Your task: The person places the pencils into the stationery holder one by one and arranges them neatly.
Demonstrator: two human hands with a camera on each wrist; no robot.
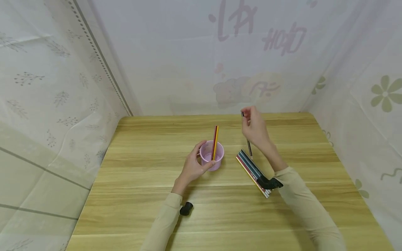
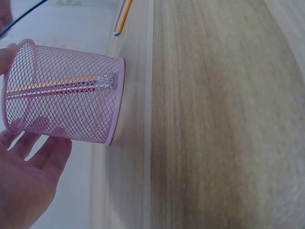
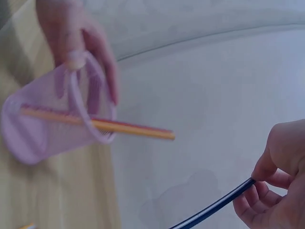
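Observation:
A pink mesh pen cup (image 2: 71,114) stands upright on the wooden table, and my left hand (image 1: 193,167) grips its rim and side. Two pencils (image 1: 215,143), one yellow and one dark red, lean inside the cup (image 1: 216,165). To the right, my right hand (image 1: 255,127) pinches a dark pencil (image 3: 214,207) near its upper end. That pencil hangs steeply, its lower end above the table close to a row of pencils (image 1: 248,167). Black, teal, red and yellow ones lie side by side there, partly hidden by the right wrist's black camera mount.
The wood-grained table (image 1: 135,195) meets a pale cloth backdrop (image 1: 176,69) along its far edge. Patterned cloth walls (image 1: 56,104) rise at both sides. A black wrist camera mount (image 1: 186,208) sits beside the left sleeve, another (image 1: 270,182) at the right wrist.

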